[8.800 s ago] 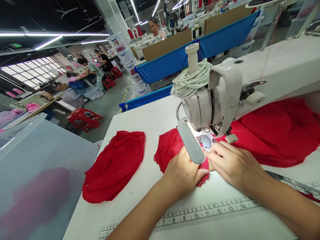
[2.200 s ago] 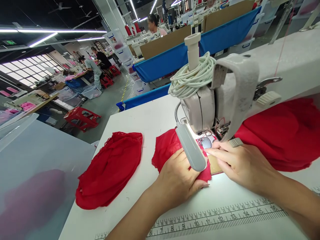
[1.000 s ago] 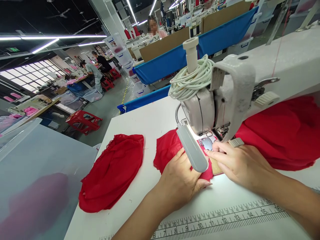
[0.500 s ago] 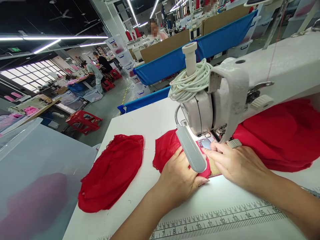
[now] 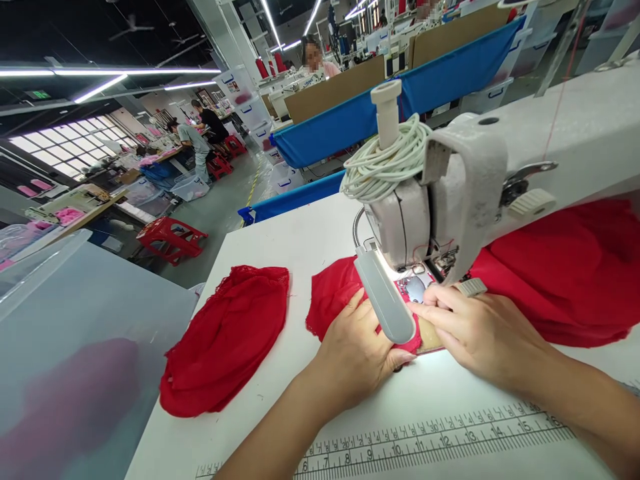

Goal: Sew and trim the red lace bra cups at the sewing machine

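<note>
My left hand (image 5: pixel 353 353) lies flat with fingers apart on a red lace-edged fabric piece (image 5: pixel 330 290). The lamp (image 5: pixel 385 293) covers some of its fingertips, and a small dark thing peeks out under its thumb. Close to the needle area of the white sewing machine (image 5: pixel 400 227) is my right hand (image 5: pixel 480 327). Its index finger reaches to the fabric's edge, while the other fingers are curled in. What those curled fingers hold, if anything, is hidden. A shiny metal plate (image 5: pixel 415 288) shows between the hands, under the machine head.
Another red lace-edged piece (image 5: pixel 227 340) lies to the left on the white table (image 5: pixel 270 427). More red fabric (image 5: pixel 565 273) is bunched behind the machine arm. A printed ruler (image 5: pixel 420 447) runs along the front. A translucent bin (image 5: pixel 95 300) stands left; co-workers sit and stand farther off.
My right hand's curled fingers have shifted slightly away from the needle area, showing more of the metal plate. My left hand stays on the fabric. The camera view has shifted slightly.
</note>
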Demonstrator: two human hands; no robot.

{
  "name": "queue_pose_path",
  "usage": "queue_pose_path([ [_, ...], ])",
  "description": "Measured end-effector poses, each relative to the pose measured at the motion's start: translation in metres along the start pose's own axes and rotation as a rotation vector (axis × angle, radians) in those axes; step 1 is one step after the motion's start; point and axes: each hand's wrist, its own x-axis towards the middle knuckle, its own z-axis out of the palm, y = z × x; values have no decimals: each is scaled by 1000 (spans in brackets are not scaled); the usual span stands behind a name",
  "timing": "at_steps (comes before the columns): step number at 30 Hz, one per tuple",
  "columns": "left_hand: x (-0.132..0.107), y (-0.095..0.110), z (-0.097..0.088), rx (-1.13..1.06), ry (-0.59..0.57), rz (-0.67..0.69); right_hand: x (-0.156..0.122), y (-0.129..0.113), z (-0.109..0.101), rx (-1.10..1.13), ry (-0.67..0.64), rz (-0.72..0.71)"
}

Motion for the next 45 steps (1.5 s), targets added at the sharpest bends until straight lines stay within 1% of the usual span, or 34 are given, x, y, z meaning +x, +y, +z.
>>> queue_pose_path([
  [4,0,0,1,5,2,-4,0,1,-1,3,13,-27],
  [10,-1,-2,1,5,-24,-4,-1,-1,2,15,91,-27],
  [17,0,-3,1,14,-65,-6,0,1,-1,22,107,-66],
  [22,1,-3,1,16,-30,3,1,0,-1,13,123,-55],
  [26,0,-4,3,35,-41,-3,0,0,0,-2,96,-34],
  [29,0,-4,4,44,-38,-3,1,0,0,-13,104,-37],
  [37,4,-4,5,47,46,1,1,-1,1,-37,121,-43],
  [45,4,-4,5,67,38,-4,0,-1,0,-53,118,-46],
])
